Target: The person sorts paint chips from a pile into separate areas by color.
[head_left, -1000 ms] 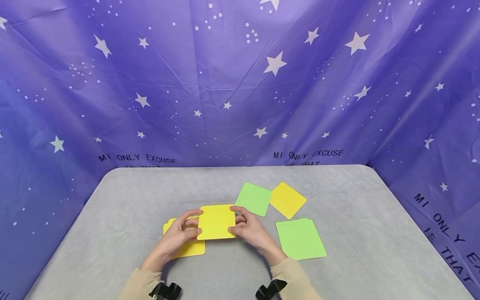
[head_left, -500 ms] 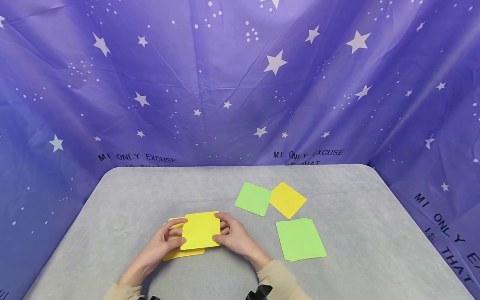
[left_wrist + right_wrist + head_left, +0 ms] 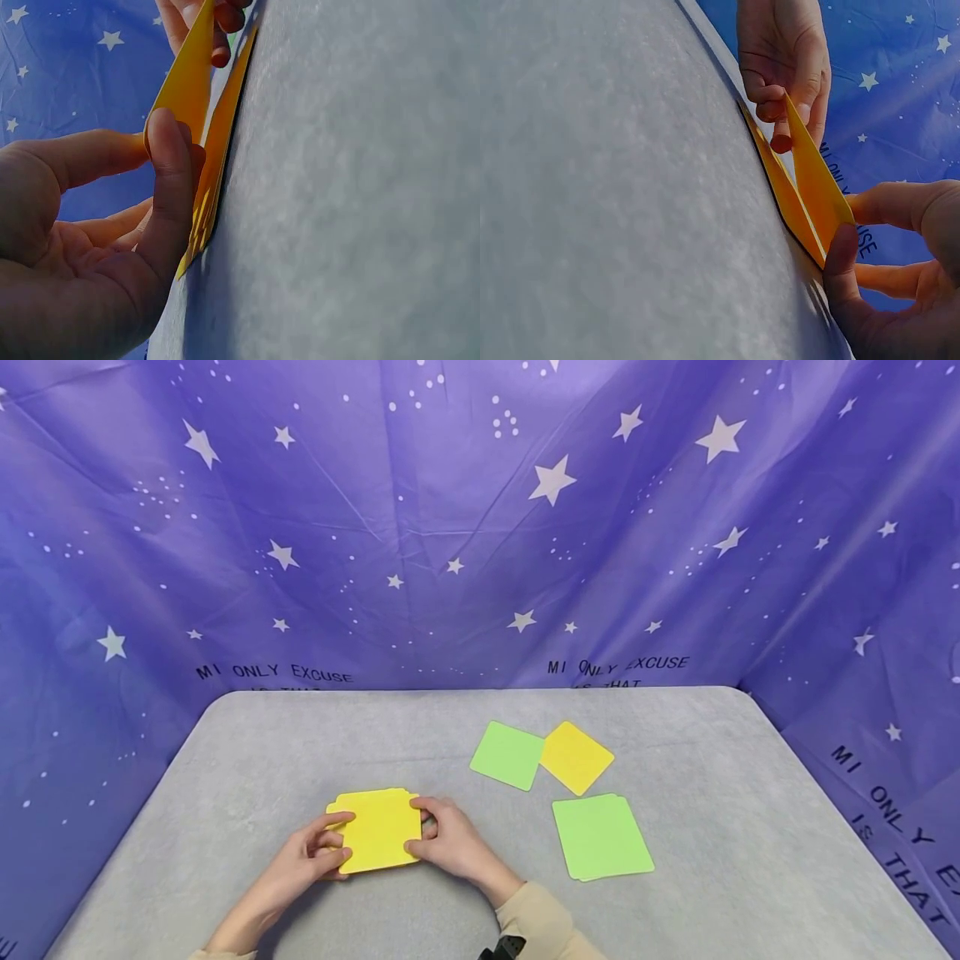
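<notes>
A square yellow card (image 3: 382,831) with rounded corners is held by both hands at its two sides. My left hand (image 3: 300,860) pinches its left edge, and my right hand (image 3: 453,843) pinches the right. Directly below lies a yellow card pile (image 3: 217,150), mostly hidden by the held card in the head view. Both wrist views show a narrow gap between the tilted held card (image 3: 821,187) and that pile. In the left wrist view, the left thumb and index finger close on the card's edge.
To the right, a few stacked green cards (image 3: 603,837) lie slightly misaligned on the grey table (image 3: 712,827). Behind them, a single green card (image 3: 507,756) touches or slightly overlaps a yellow card (image 3: 577,757). A purple star-patterned cloth (image 3: 450,485) hangs around the table.
Both hands have carried the yellow card left and toward the near side, bringing it down over the yellow pile. The green cards and the far yellow card have stayed in place.
</notes>
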A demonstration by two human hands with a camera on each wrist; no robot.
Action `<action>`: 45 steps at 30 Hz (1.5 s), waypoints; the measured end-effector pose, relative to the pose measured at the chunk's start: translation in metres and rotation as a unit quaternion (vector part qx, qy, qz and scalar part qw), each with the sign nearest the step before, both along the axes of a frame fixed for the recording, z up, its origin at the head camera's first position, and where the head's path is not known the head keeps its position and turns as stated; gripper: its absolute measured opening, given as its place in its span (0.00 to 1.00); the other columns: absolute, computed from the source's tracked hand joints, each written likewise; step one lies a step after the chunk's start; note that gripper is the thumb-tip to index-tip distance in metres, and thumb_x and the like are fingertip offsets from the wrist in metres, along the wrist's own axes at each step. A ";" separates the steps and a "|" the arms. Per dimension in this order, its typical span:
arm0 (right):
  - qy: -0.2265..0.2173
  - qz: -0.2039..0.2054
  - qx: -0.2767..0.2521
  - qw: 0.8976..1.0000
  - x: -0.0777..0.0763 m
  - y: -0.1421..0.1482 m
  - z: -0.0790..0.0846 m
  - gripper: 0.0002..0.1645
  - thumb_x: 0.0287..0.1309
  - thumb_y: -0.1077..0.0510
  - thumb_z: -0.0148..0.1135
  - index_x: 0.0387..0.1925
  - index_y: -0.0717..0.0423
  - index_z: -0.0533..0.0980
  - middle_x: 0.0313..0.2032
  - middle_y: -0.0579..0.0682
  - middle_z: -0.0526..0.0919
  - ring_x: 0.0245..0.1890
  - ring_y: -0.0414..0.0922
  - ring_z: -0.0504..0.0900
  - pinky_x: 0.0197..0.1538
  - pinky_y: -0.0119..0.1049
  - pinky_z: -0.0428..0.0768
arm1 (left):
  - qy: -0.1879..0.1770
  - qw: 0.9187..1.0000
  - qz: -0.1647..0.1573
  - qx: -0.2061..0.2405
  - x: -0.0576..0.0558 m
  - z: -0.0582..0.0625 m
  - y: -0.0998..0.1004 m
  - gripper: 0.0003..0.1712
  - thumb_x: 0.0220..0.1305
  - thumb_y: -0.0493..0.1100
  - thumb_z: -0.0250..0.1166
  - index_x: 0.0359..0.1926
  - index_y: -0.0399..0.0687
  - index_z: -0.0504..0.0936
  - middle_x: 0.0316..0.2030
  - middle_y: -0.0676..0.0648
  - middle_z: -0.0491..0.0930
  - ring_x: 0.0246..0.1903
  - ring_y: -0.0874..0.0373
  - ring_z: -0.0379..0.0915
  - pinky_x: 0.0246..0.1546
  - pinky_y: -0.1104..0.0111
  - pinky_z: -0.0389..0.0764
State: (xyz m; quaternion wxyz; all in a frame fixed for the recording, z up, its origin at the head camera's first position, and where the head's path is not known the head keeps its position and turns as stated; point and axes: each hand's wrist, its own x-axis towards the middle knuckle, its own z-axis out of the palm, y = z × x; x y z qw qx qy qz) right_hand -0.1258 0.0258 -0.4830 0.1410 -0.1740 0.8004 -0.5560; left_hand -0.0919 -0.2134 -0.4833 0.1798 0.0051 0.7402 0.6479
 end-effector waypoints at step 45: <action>0.094 -0.043 0.052 0.993 -0.021 0.047 0.003 0.25 0.49 0.64 0.68 0.51 0.67 0.75 0.36 0.54 0.75 0.26 0.36 0.69 0.30 0.29 0.70 | 0.086 0.996 -0.022 0.007 -0.019 0.008 0.013 0.24 0.66 0.33 0.59 0.59 0.22 0.66 0.37 0.35 0.78 0.33 0.50 0.80 0.35 0.61 0.83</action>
